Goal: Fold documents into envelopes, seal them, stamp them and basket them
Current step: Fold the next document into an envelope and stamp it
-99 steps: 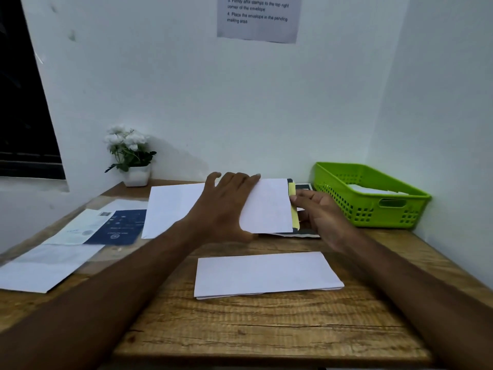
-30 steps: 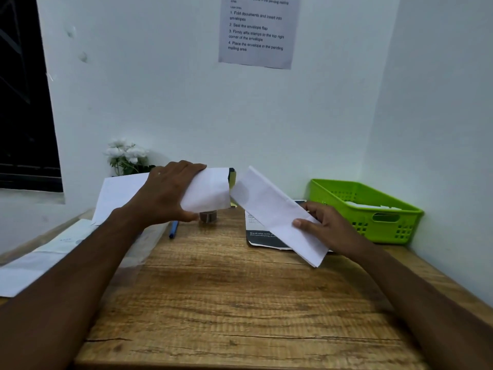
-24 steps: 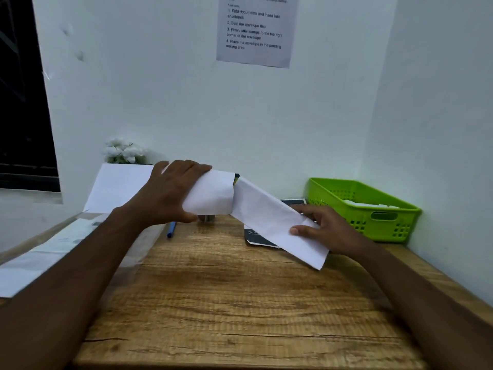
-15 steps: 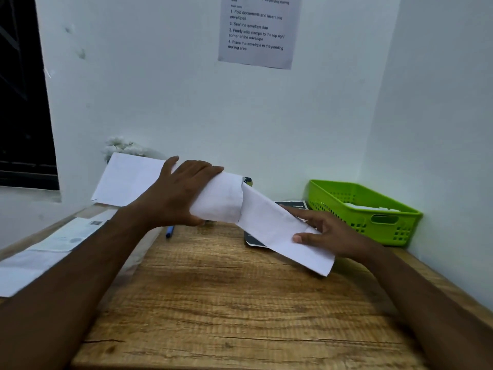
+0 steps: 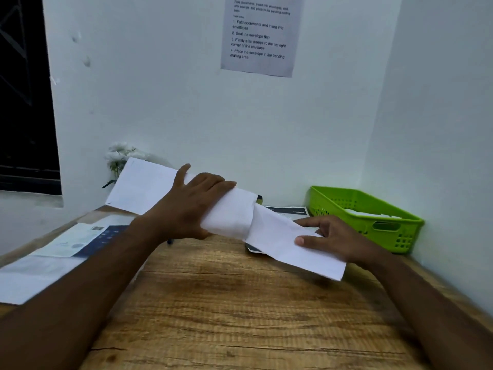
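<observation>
My left hand [image 5: 192, 206] grips a white envelope [image 5: 144, 185] held up above the wooden desk, its mouth bowed open on the right. My right hand [image 5: 336, 236] pinches a folded white document [image 5: 277, 236] whose left end sits inside the envelope's mouth. The document slopes down to the right, over the desk. A green basket [image 5: 384, 222] stands at the back right corner with white envelopes lying in it.
Printed sheets [image 5: 77, 239] and white paper [image 5: 24, 279] lie at the desk's left. A dark printed sheet [image 5: 288, 210] lies behind the document. A white flower pot [image 5: 117, 156] is partly hidden behind the envelope. An instruction notice [image 5: 260, 36] hangs on the wall.
Both hands lifted the envelope and the folded document off the desk. The document's end has gone from apart from the envelope to inside its mouth, sliding further in.
</observation>
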